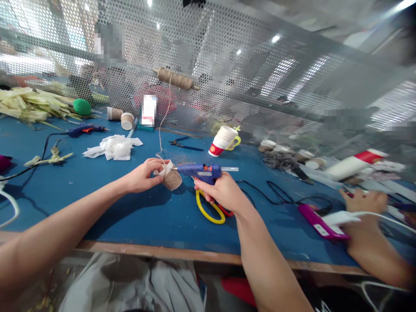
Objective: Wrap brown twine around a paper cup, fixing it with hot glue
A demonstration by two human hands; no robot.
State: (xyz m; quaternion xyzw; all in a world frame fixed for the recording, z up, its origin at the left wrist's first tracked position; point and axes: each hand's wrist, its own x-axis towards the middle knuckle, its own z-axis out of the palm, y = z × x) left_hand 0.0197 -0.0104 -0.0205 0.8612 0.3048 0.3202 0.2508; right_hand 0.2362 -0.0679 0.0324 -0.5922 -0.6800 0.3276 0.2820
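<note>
A blue bench [130, 225] spreads beneath the left hand [150, 174] and right hand [224, 190]. The right hand is wrapped around a blue glue gun [199, 170], its nozzle pointing toward the left hand. Scissors [202, 211] with yellow handles lie just below the right hand. Beyond that hand stands a stack of paper cups [222, 141]; well beyond both hands is a spool of twine [175, 79]. The left hand pinches a small twine-wrapped cup [172, 180] by its white rim, right at the nozzle; a thin strand [160, 134] runs from spool toward left fingertips
</note>
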